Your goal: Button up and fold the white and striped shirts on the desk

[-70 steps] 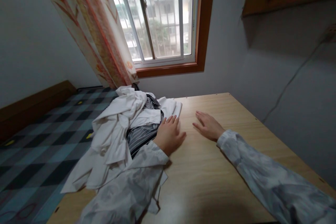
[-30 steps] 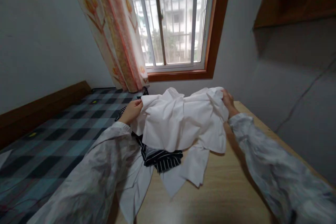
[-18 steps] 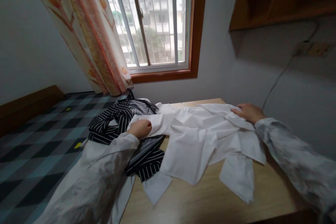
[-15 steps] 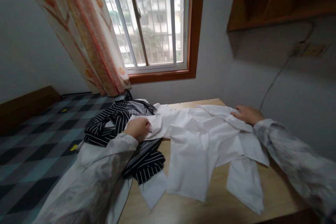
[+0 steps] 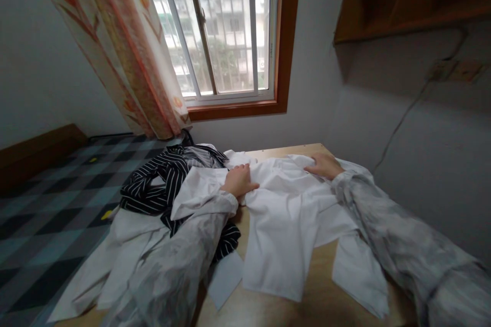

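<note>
White creased fabric garment (image 5: 280, 235), spread across the pale wood-grain desk (image 5: 245, 311) from near the far edge toward the near edge. Left hand (image 5: 238, 182) palm down over the garment's left part, fingers and thumb spread; right hand (image 5: 326, 165) on its upper right part, near the desk's far-right corner, fingers extended, thumb apart. Near the desk's far-left corner: black-and-white striped fabric garment (image 5: 143, 189), bunched; along the left edge: rumpled white cloth (image 5: 126, 245). Beyond that edge: bed with blue-grey-black checked cover (image 5: 57, 209)
</note>
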Demonstrator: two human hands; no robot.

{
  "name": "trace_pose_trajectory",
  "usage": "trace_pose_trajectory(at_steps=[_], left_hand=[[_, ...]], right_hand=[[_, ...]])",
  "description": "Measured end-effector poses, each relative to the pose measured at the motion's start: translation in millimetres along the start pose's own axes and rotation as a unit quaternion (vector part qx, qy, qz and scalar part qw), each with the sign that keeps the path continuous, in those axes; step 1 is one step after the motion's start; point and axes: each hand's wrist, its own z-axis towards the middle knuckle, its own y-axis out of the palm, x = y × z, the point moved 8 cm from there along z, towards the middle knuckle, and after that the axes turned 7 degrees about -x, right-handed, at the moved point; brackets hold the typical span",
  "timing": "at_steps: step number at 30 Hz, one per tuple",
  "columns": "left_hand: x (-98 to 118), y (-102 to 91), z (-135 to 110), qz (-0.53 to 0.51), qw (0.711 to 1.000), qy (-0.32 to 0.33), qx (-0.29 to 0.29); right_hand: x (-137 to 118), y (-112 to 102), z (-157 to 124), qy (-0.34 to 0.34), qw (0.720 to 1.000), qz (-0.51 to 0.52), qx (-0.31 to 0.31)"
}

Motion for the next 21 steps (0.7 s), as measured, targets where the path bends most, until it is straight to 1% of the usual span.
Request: trace_pose_trajectory(at_steps=[3,5,6,9,10,11,12,13,15,16,17,18,19,21], left_hand=[[-7,-0.7,3,-0.007,1.000,0.002,0.008],[-9,-11.2,3,-0.004,1.000,0.016,0.025],[-11,-20.4,1,-0.001,0.998,0.025,0.051],[-16,-52.6,-12,0.013,0.984,0.048,0.170],[-16,-59.1,-18,0.020,0.978,0.062,0.198],[-16,-61.4,-25,0.027,0.974,0.085,0.210],[-14,-59.3,-30,0.031,0.972,0.115,0.203],[-12,-53.4,-35,0.031,0.972,0.148,0.181],[-9,-35.0,-42,0.010,0.974,0.200,0.107],[-9,-25.9,-43,-0.009,0.976,0.205,0.070],[-12,-17.9,-41,-0.029,0.981,0.187,0.037],[-16,-11.7,-37,-0.047,0.988,0.149,0.013],[-21,-7.1,-32,-0.059,0.993,0.099,-0.003],[-27,-3.8,-19,-0.062,0.998,0.004,-0.010]], right_hand=[[-21,-10,-9,-0.032,0.999,-0.001,0.037],[-34,-25,-16,-0.055,0.994,0.009,0.092],[-40,-34,-20,-0.066,0.990,0.016,0.125],[-53,-59,-36,-0.102,0.968,0.023,0.227],[-58,-63,-41,-0.120,0.963,0.017,0.242],[-63,-62,-45,-0.143,0.960,0.008,0.239],[-68,-58,-48,-0.168,0.962,-0.001,0.217],[-72,-50,-49,-0.192,0.965,-0.006,0.176],[-76,-26,-50,-0.217,0.974,0.006,0.068],[-74,-16,-48,-0.209,0.977,0.022,0.018],[-71,-7,-45,-0.190,0.981,0.043,-0.021],[-67,-1,-42,-0.165,0.983,0.064,-0.047],[-65,2,-37,-0.139,0.985,0.082,-0.061],[-62,1,-26,-0.092,0.989,0.095,-0.068]])
